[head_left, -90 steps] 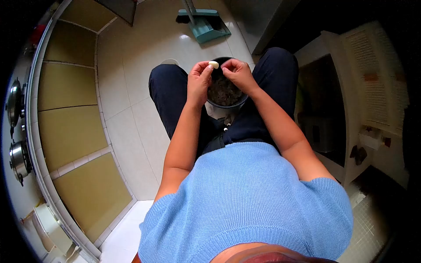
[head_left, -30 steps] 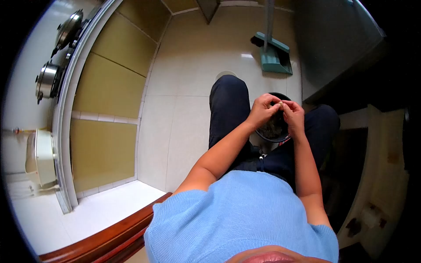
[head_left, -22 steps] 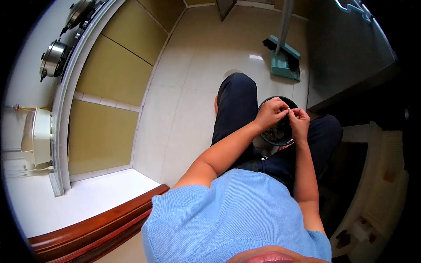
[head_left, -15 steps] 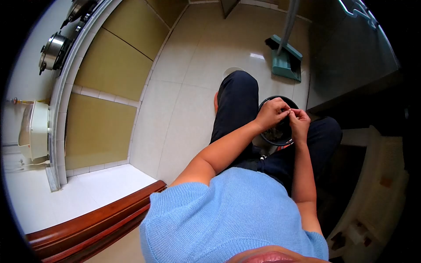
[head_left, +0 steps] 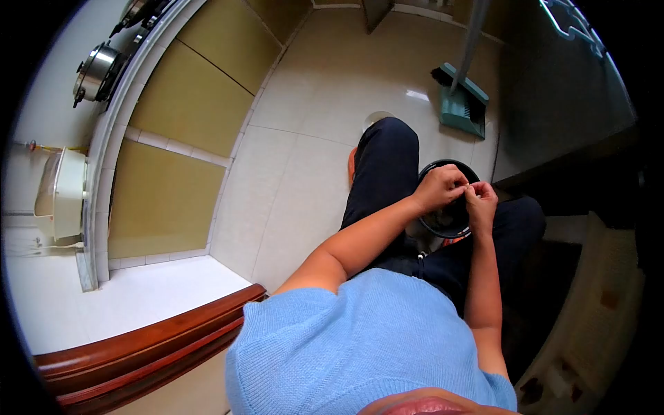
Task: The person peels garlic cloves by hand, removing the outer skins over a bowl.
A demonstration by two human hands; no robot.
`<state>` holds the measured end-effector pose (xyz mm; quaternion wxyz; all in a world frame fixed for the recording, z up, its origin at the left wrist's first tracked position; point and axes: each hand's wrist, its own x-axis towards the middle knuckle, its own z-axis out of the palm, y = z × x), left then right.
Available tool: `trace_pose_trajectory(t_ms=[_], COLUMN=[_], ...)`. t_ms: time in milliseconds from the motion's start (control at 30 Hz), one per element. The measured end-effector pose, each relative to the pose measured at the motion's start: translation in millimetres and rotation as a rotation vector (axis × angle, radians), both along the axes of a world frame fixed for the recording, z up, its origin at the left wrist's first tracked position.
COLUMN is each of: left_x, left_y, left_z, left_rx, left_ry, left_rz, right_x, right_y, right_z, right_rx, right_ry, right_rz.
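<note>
My left hand [head_left: 440, 189] and my right hand [head_left: 481, 203] meet fingertip to fingertip above a round dark bin [head_left: 423, 223] between my knees. Both are closed in a pinch. Whatever sits between the fingertips is too small to name; only a tiny pale spot shows there. Some contents are dimly visible inside the bin, but my hands and the shadow hide most of them.
A green dustpan [head_left: 462, 114] with a broom stands on the tiled floor ahead. Yellow cabinets [head_left: 162, 197] line the left, with a metal pot [head_left: 97, 71] and a pale basin [head_left: 69, 194] above. A dark panel [head_left: 564, 104] rises at right. Reddish wood [head_left: 159, 335] lies behind left.
The whole view has shifted slightly, so the scene sits a little farther right. My hands stay pinched together over the bin, with only small finger movements.
</note>
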<state>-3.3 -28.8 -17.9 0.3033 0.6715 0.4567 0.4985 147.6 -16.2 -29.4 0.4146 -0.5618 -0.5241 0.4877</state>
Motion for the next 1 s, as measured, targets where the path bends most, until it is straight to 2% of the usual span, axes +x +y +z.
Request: trace_pose_trajectory(t_ms=[133, 367, 433, 500, 633, 700, 733, 767, 833, 1000], left_x=[1, -2, -2, -3, -4, 0, 0, 0, 1, 0], left_y=[0, 1, 1, 1, 3, 2, 3, 6, -2, -2], left_z=[1, 1, 2, 2, -3, -3, -6, -14, 4, -1], left_rx=[-0.045, -0.117, -0.026, -0.023, -0.185, -0.171, -0.256, -0.326, -0.468, -0.471], left_ry=[-0.049, -0.077, 0.009, 0.003, -0.056, -0.115, -0.222, -0.304, -0.539, -0.49], left_rz=[-0.012, 0.029, 0.023, -0.008, -0.067, -0.035, -0.049, -0.082, -0.153, -0.118], right_x=[-1, -1, 0, 0, 1, 0, 0, 0, 3, 2], right_y=[1, 0, 1, 2, 5, 1, 1, -3, -6, -6], right_z=[-1, 4, 1, 2, -1, 7, 8, 18, 7, 2], right_rx=[-0.052, -0.077, 0.017, 0.059, 0.119, 0.044, -0.049, -0.082, -0.095, 0.012], right_ry=[0.16, 0.19, -0.008, -0.081, -0.114, -0.022, 0.16, 0.233, 0.425, 0.347], right_rz=[-0.023, 0.008, 0.014, 0.025, 0.051, -0.014, -0.014, -0.005, 0.01, 0.019])
